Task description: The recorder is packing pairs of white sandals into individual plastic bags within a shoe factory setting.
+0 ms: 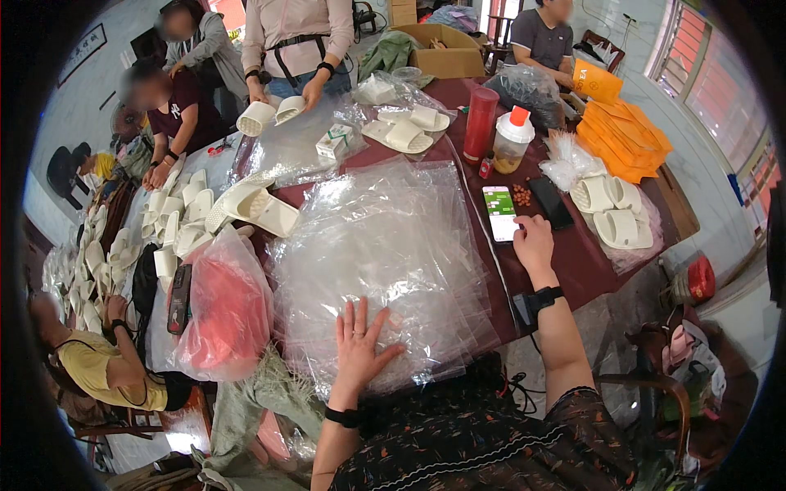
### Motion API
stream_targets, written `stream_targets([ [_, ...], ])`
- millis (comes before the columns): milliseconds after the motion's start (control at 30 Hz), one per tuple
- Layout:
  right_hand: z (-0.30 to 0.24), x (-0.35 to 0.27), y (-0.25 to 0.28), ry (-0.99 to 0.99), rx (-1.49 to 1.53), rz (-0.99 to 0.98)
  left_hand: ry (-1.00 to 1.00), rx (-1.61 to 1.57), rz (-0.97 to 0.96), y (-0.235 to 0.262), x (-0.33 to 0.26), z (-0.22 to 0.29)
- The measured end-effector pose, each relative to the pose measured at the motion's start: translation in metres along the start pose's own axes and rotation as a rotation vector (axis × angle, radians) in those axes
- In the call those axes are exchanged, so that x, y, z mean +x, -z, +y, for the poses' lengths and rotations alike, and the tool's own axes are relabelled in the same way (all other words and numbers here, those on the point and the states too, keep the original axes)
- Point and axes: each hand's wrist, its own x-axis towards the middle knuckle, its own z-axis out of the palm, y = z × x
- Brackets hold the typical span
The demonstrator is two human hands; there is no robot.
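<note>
My left hand [359, 350] lies flat with fingers spread on a broad stack of clear plastic bags [381, 237] in front of me. My right hand [534, 244] is over the lower right part of a phone [499, 203] with a lit screen, a fingertip at the glass; it grips nothing. The phone rests on the dark red tabletop, right of the bags. Small reddish-brown nuts or beads [521, 195] and a dark flat case [550, 203] are just beyond that hand. Cream slippers [260, 209] sit at the stack's upper left edge.
Right of the phone, cream slippers [616, 221] lie near orange bags [624, 139]. A red cylinder [480, 123] and a lidded plastic bottle [513, 141] stand behind it. A pink-filled plastic bag [225, 307] and many slippers [176, 217] are left. Across the table a co-worker [299, 49] holds two slippers.
</note>
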Motion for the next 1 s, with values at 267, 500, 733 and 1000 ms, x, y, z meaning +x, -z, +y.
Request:
stream_targets([
  [267,0.015,-0.007,0.006,0.010,-0.037,-0.016,-0.003,-0.004,0.002,-0.001,0.000,-0.001],
  [500,0.018,-0.007,0.000,0.036,-0.035,-0.008,0.003,0.006,-0.010,-0.001,0.001,-0.001],
  [733,0.012,-0.005,0.002,0.005,-0.040,-0.005,-0.004,0.017,0.002,-0.002,0.000,-0.002],
  [1000,-0.008,-0.006,0.004,0.127,0.090,-0.070,-0.011,0.027,0.015,-0.001,0.000,-0.001],
])
